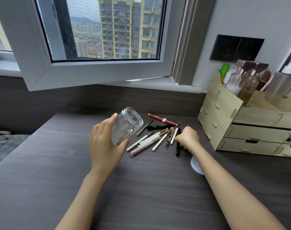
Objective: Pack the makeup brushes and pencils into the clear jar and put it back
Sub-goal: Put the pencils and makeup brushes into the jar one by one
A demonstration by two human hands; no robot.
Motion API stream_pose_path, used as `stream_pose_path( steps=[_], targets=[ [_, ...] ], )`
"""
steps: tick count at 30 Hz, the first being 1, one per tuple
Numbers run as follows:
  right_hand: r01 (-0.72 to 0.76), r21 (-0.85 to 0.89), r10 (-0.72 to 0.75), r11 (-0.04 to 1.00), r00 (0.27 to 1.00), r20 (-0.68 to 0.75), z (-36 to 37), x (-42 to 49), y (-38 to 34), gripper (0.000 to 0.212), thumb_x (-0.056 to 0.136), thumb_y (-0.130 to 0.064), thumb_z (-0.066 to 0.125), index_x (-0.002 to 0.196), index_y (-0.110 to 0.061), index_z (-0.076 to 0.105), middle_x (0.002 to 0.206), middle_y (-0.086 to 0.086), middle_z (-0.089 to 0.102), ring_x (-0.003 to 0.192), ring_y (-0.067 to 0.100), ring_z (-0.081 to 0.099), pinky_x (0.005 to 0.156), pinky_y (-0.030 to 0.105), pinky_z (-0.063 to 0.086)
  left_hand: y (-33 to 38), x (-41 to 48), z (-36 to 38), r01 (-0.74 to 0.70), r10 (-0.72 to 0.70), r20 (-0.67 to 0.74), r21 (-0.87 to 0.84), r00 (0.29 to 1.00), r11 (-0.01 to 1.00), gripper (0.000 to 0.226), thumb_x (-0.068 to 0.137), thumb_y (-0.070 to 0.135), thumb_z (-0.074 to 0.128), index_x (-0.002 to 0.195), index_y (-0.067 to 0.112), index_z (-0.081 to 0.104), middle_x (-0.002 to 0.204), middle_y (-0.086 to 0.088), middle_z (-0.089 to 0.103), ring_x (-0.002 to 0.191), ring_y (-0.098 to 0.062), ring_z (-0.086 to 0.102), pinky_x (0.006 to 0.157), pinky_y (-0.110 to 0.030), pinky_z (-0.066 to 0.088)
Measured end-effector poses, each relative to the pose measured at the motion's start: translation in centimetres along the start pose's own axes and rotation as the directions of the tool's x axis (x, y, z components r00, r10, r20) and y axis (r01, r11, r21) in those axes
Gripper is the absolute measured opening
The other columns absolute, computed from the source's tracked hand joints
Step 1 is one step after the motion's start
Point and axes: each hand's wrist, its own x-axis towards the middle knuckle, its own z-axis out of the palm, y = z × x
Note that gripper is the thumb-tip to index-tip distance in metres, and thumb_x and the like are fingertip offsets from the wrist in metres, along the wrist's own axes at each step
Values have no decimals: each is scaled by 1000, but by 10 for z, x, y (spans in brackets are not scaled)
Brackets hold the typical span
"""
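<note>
My left hand (106, 143) grips the clear jar (127, 124), which is empty and tilted with its open mouth up and to the right, above the dark desk (141, 188). Right of the jar lies a loose pile of makeup brushes and pencils (155, 139) with white, beige and black shafts. A red tube (163, 120) and a black tube (159, 127) lie at the far side of the pile. My right hand (188, 138) is closed at the pile's right end, fingers on a black pencil (178, 147) lying on the desk.
A white round lid (196, 165) lies on the desk, partly hidden by my right forearm. A wooden drawer organiser (240, 127) with bottles on top stands at the right. An open window sash (95, 70) juts over the desk's far edge.
</note>
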Motion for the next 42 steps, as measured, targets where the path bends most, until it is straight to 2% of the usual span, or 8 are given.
stream_pose_path(
  steps=[7, 11, 14, 22, 26, 33, 37, 42],
  targets=[
    [-137, 228, 131, 964, 991, 40, -20, -7, 13, 22, 70, -4, 57, 55, -9, 42, 55, 9, 47, 50, 24, 45, 44, 24, 35, 1, -2, 1, -15, 15, 27, -15, 1000, 1000, 82, 53, 9, 90, 127, 9, 54, 115, -11, 66, 101, -19, 47, 88, -18, 28],
    [-98, 887, 5, 452, 994, 108, -60, -44, -1, 22, 82, 7, 53, 63, -4, 52, 52, 5, 53, 33, 7, 53, 35, 14, 45, 4, -3, 2, -57, 59, 50, -47, 997, 997, 82, 55, 13, 88, 128, 11, 52, 117, -8, 66, 103, -20, 49, 91, -20, 30],
    [126, 970, -210, 208, 974, -82, -82, -91, -29, 20, 86, 8, 52, 72, -7, 52, 65, 5, 56, 48, 9, 65, 51, 19, 56, 11, -5, 2, -113, 117, 57, -61, 991, 992, 77, 57, 23, 82, 127, 15, 51, 117, -5, 66, 106, -18, 49, 92, -24, 34],
    [612, 447, -607, 653, 775, -174, -46, -138, -52, 19, 83, -29, 60, 74, -15, 70, 71, -10, 65, 75, 3, 57, 75, 26, 44, 19, -9, 0, -177, 184, 64, -107, 981, 978, 65, 69, 39, 68, 126, 13, 51, 121, -1, 62, 109, -18, 51, 93, -29, 39],
    [768, 129, -727, 628, 637, -257, -30, -136, -50, 44, 83, -52, 41, 84, -22, 73, 95, -10, 63, 98, 9, 49, 90, 25, 32, 18, -9, -1, -164, 171, 57, -108, 984, 981, 67, 69, 39, 69, 128, 14, 49, 121, -3, 62, 110, -18, 50, 92, -30, 40],
    [437, 700, -353, 565, 895, -274, -25, -84, -45, 28, 91, -21, 52, 73, -18, 72, 74, 5, 71, 76, 11, 64, 77, 31, 48, 12, -3, -6, -66, 67, 3, -78, 998, 995, 80, 57, 18, 87, 128, 10, 50, 119, -12, 65, 109, -19, 48, 95, -18, 31],
    [407, 102, -373, 908, 895, -246, -3, -12, -31, 30, 89, -23, 49, 80, -9, 74, 86, 14, 74, 86, 34, 62, 76, 37, 45, 6, 1, -9, 55, -62, -71, -90, 996, 994, 84, 57, 13, 89, 131, 8, 49, 121, -12, 63, 110, -20, 49, 95, -14, 26],
    [517, -481, -577, 708, 816, 28, 13, 31, -33, 28, 94, -26, 46, 113, -22, 67, 120, 3, 66, 112, 30, 48, 92, 36, 34, -1, 5, -9, 223, -241, -150, -128, 959, 966, 85, 61, 19, 88, 134, 11, 47, 124, -9, 63, 111, -29, 55, 94, -14, 27]
  ],
)
